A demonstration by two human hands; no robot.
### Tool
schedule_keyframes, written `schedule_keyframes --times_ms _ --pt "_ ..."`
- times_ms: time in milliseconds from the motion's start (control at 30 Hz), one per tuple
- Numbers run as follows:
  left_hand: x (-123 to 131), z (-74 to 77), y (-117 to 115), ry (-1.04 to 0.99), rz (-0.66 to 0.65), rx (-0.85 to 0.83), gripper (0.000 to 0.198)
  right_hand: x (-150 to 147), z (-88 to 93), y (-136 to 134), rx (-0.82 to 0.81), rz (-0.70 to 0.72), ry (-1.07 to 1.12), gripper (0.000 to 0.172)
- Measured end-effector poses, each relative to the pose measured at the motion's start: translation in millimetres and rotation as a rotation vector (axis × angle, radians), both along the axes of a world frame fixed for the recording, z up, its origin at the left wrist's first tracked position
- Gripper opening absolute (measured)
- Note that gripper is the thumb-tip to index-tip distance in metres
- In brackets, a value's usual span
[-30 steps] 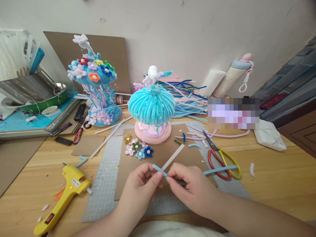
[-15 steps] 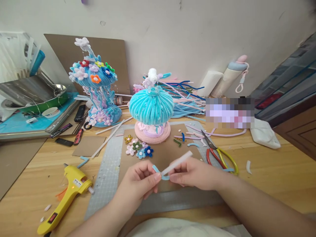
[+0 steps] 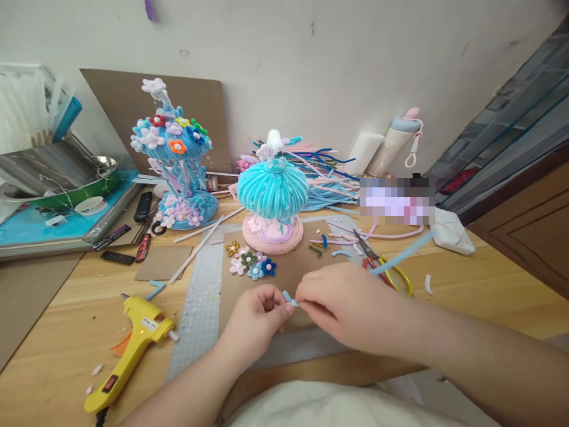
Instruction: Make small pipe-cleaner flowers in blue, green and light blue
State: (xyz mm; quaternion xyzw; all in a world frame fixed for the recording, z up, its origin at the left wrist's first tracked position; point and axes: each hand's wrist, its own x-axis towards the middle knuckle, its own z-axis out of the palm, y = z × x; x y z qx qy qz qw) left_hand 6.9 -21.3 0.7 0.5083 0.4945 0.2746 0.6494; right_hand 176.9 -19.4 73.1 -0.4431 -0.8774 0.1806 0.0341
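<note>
A light blue pipe cleaner [image 3: 288, 296] is pinched between the fingertips of my left hand [image 3: 260, 314], its short end sticking up. Right beside it, my right hand [image 3: 342, 299] pinches the same piece with thumb and forefinger, and the two hands almost touch. A blurred, light blue length [image 3: 404, 252] shows beyond my right hand, slanting up to the right; the hand hides whether it joins the pinched part. Just past my hands lies a cluster of small pipe-cleaner flowers [image 3: 255, 270]. Behind them stands a turquoise domed pipe-cleaner piece [image 3: 272, 190] on a pink round base [image 3: 249, 240].
A yellow glue gun [image 3: 142, 332] lies at left on the wooden table. Scissors [image 3: 367, 249] and pliers with yellow and red handles [image 3: 406, 281] are at right. A blue flowered pipe-cleaner model [image 3: 173, 145] stands at back left. Pipe cleaners [image 3: 331, 196] are piled behind.
My right hand has turned over and come in closer to my left. The pale strip that rose between the hands no longer shows there; a light blue length now slants out beyond my right hand.
</note>
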Motion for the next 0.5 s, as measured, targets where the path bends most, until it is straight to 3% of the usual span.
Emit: schedule_keyframes --times_ms 100,200,367,500 --pt "-1.5 -1.1 -1.4 -0.12 0.064 -0.053 0.026 -2.0 -5.1 -22.4 0.195 -0.037 -0.02 0.015" --pt "-2.5 3.5 -3.0 -0.252 0.075 -0.147 0.029 -0.2 -16.9 -35.3 0.178 -0.104 0.148 0.017" --pt "-5.9 12.5 -3.5 -0.422 0.028 -0.256 0.022 4.2 -32.4 -34.4 -0.052 -0.229 0.423 0.018" --pt "-10.3 15.8 -3.3 -0.494 -0.083 -0.349 0.019 11.8 -37.2 -13.4 -0.424 -0.259 0.55 0.018"
